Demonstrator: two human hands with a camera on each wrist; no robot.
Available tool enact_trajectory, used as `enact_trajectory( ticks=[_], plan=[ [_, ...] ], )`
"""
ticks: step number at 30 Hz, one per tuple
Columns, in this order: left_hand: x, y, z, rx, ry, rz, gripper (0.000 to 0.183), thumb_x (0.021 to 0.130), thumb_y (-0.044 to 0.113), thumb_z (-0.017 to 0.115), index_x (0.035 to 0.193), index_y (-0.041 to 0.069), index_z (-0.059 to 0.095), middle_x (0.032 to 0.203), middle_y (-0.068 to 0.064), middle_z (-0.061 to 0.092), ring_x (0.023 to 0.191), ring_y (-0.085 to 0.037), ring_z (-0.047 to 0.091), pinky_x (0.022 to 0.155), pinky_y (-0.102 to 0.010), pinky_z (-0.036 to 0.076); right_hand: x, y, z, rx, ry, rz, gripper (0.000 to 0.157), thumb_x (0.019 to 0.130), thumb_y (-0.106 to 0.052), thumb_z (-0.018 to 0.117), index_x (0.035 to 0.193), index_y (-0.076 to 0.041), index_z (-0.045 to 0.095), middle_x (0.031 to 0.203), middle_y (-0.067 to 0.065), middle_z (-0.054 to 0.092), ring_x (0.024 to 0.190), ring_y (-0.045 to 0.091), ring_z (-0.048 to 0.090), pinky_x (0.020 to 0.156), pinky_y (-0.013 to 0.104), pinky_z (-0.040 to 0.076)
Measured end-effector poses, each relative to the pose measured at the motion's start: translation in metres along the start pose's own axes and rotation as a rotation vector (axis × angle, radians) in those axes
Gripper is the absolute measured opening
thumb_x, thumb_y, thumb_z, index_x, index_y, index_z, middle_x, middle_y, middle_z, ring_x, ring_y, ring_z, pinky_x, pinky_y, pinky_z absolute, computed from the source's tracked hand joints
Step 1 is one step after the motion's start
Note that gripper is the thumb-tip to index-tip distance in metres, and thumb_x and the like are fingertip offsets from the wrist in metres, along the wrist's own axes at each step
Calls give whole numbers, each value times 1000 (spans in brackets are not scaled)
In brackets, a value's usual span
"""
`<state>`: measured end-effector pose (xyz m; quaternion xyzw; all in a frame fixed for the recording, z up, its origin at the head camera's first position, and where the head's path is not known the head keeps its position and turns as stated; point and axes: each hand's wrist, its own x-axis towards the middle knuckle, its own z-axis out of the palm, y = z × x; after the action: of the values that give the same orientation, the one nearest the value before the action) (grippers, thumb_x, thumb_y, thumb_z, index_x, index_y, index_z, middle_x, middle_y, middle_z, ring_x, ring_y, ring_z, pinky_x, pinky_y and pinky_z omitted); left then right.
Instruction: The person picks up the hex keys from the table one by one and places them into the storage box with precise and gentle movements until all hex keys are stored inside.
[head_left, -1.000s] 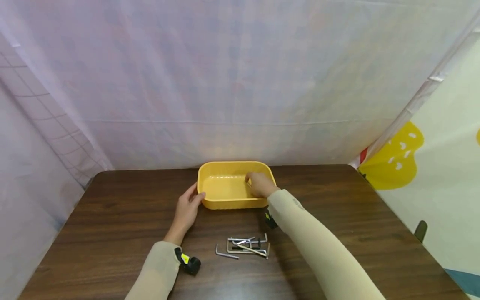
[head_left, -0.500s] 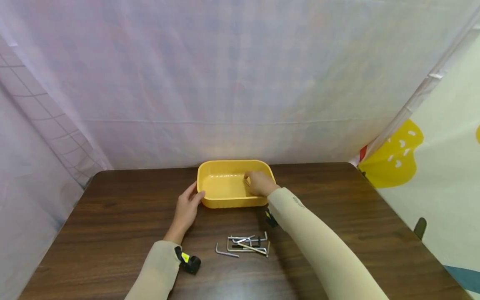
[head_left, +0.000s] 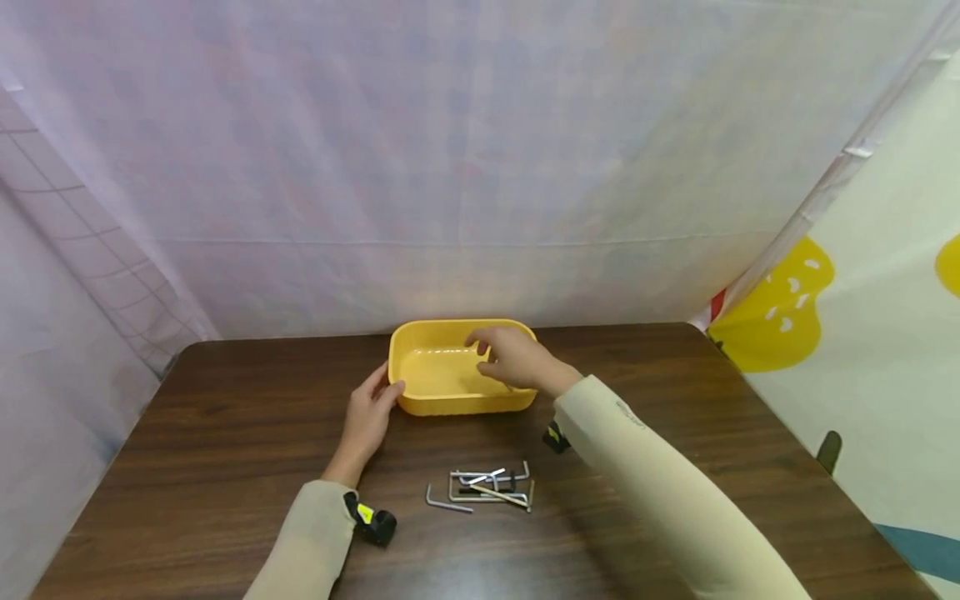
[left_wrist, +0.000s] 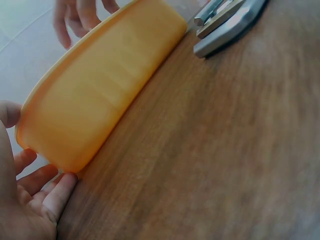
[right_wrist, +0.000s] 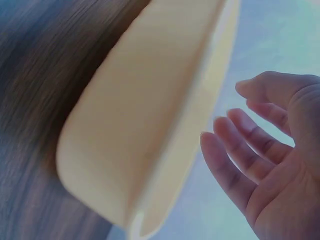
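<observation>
A yellow plastic bin (head_left: 461, 406) stands at the far side of the table. My left hand (head_left: 366, 421) grips its near left corner, thumb at the rim and fingers against the outer wall, as the left wrist view shows too. Over the bin's right half is my right hand (head_left: 513, 354); its fingers are spread and loosely bent. In the right wrist view nothing sits between those fingers (right_wrist: 235, 175). Part of the bin floor is hidden under this hand. A loose pile of L-shaped hex keys (head_left: 487, 497), silver, brass-toned and black, lies nearer to me, with one hex key (head_left: 448, 505) apart on its left.
The dark wood-grain table (head_left: 247, 433) carries the bin and keys. A pale curtain (head_left: 465, 208) hangs right behind the bin, at the table's back edge. Another cloth (head_left: 892, 350) with yellow shapes hangs on the right. Each wrist wears a small black camera (head_left: 375, 527).
My right hand has opened and lifted slightly inside the bin; the thin piece it pinched earlier no longer shows between its fingers. My left hand keeps its grip on the corner.
</observation>
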<state>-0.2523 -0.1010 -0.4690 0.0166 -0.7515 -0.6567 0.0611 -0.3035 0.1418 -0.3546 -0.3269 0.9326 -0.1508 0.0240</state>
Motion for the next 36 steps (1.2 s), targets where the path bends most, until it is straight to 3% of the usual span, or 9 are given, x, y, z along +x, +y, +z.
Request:
enact_trajectory(
  ticks=[6, 10, 14, 20, 25, 31, 36],
  plan=[
    [1, 0, 0, 0, 3, 2, 56, 102, 24, 57, 153, 6, 43, 157, -16, 46, 137, -29, 53, 112, -43, 50, -18, -18, -7, 2, 56, -142, 33, 89, -8, 71, 122, -3, 67, 108, 13, 72, 93, 21, 67, 81, 33, 60],
    [1, 0, 1, 1, 13, 20, 54, 102, 22, 58, 152, 6, 45, 154, -17, 49, 132, -29, 56, 107, -36, 54, -32, -24, -8, 2, 58, -190, 31, 88, -9, 72, 119, -4, 69, 105, 11, 72, 93, 19, 67, 78, 28, 59],
    [0, 3, 1, -2, 17, 22, 54, 102, 22, 59, 152, 6, 46, 153, -17, 50, 130, -29, 58, 106, -36, 54, -46, -24, -6, 63, 56, -200, 29, 89, -8, 73, 117, -4, 69, 106, 10, 72, 92, 18, 67, 74, 23, 59],
    [1, 3, 0, 2, 9, 0, 55, 103, 22, 57, 153, 5, 43, 156, -18, 47, 132, -31, 56, 110, -41, 52, -65, -19, 7, 180, 45, -210, 27, 88, -7, 75, 114, -3, 70, 105, 10, 73, 91, 20, 69, 77, 34, 64],
    [2, 3, 0, 4, 3, 1, 55, 103, 21, 57, 153, 5, 43, 156, -18, 46, 134, -32, 55, 112, -45, 50, -78, -19, 21, 227, 28, -215, 26, 87, -7, 76, 113, -5, 70, 106, 9, 73, 93, 21, 69, 81, 30, 63],
    [1, 1, -2, 22, 15, 8, 54, 102, 22, 58, 152, 7, 45, 155, -16, 48, 131, -31, 57, 109, -44, 52, -86, -24, 35, 295, -32, -205, 28, 87, -7, 76, 115, -6, 71, 112, 8, 74, 102, 21, 69, 87, 29, 62],
    [-2, -1, -3, 31, 14, -5, 55, 102, 22, 57, 152, 6, 45, 155, -17, 49, 128, -30, 59, 107, -41, 54, -89, -27, 47, 295, -69, -208, 28, 87, -7, 76, 114, -8, 71, 110, 6, 74, 99, 17, 69, 87, 26, 61]
  ],
)
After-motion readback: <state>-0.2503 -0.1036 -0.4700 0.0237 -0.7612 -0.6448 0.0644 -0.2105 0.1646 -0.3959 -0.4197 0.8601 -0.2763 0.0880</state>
